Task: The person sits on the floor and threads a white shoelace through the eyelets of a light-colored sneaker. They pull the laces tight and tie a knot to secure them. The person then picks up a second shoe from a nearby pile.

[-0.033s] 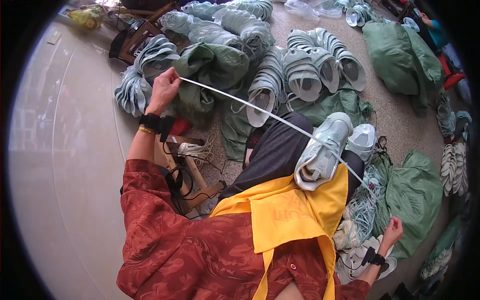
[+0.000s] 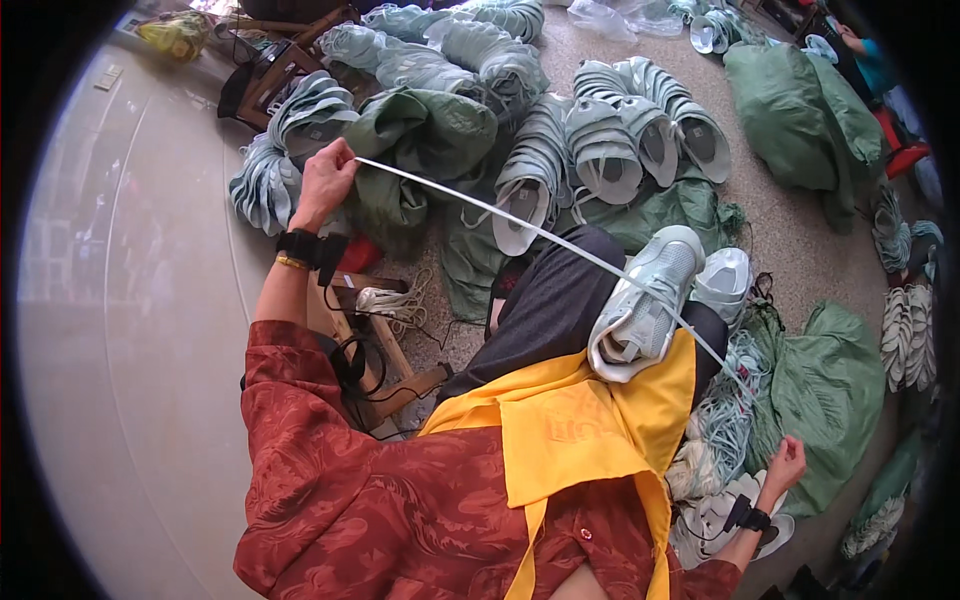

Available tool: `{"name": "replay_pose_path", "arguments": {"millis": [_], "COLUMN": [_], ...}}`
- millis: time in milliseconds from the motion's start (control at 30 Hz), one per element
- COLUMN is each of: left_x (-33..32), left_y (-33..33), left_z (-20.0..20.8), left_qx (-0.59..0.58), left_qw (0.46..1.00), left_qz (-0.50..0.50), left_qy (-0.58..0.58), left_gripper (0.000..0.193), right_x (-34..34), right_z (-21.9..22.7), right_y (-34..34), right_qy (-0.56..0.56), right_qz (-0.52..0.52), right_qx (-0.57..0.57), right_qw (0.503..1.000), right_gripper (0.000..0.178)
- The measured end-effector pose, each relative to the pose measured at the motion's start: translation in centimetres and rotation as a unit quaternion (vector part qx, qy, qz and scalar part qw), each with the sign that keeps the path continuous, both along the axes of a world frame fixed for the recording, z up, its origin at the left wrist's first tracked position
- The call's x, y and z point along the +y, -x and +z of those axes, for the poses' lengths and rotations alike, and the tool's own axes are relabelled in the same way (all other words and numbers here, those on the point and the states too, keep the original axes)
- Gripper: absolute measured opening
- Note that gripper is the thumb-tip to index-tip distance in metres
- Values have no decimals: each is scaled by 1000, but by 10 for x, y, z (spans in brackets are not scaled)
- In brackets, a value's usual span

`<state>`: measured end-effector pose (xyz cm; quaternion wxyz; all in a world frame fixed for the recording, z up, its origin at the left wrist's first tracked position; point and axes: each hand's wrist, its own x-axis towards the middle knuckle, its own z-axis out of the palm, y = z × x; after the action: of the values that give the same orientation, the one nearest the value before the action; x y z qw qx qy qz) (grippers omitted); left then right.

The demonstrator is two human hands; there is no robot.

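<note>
A pale shoelace [image 2: 560,240] is stretched taut slantwise across the view. My left hand [image 2: 325,182], raised at the upper left, is closed on one end of it. At the lower right my right hand [image 2: 786,464] is pinched at the other end; the lace's last stretch is hard to follow against a green sack. On my lap lies a light grey-green sneaker [image 2: 640,315], toe pointing away, and the lace runs over its upper. Whether it passes through eyelets, I cannot tell. A second pale shoe upper [image 2: 722,282] rests just beyond my right knee.
Stacked shoe uppers [image 2: 610,150] stand ahead on green cloth, with more piles [image 2: 440,60] behind. A bundle of laces [image 2: 728,410] hangs beside my right thigh, near a green sack [image 2: 825,390]. A wooden stool [image 2: 395,340] with cables stands at my left. Another person's arm [image 2: 852,42] shows far right.
My left hand has shifted very slightly left with the shoelace. Otherwise things look the same.
</note>
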<state>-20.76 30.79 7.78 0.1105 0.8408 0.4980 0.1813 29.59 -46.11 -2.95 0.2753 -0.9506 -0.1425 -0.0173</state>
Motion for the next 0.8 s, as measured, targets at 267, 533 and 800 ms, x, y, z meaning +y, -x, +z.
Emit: {"name": "replay_pose_path", "arguments": {"millis": [267,533,800], "left_x": [1,6,8], "left_y": [15,28,29], "left_z": [-11,-27,-33], "left_qx": [-2,-7,-3], "left_qw": [1000,1000,1000], "left_qz": [5,-11,-3], "left_qy": [23,-4,8], "left_gripper": [12,9,12], "right_x": [-41,-58,-64], "right_z": [-21,-40,-47], "right_y": [-12,-14,3], "right_qy": [-62,-77,-75], "right_qz": [-69,-56,-97], "right_qx": [81,59,100], "right_qw": [992,994,987], "right_gripper": [14,14,10]}}
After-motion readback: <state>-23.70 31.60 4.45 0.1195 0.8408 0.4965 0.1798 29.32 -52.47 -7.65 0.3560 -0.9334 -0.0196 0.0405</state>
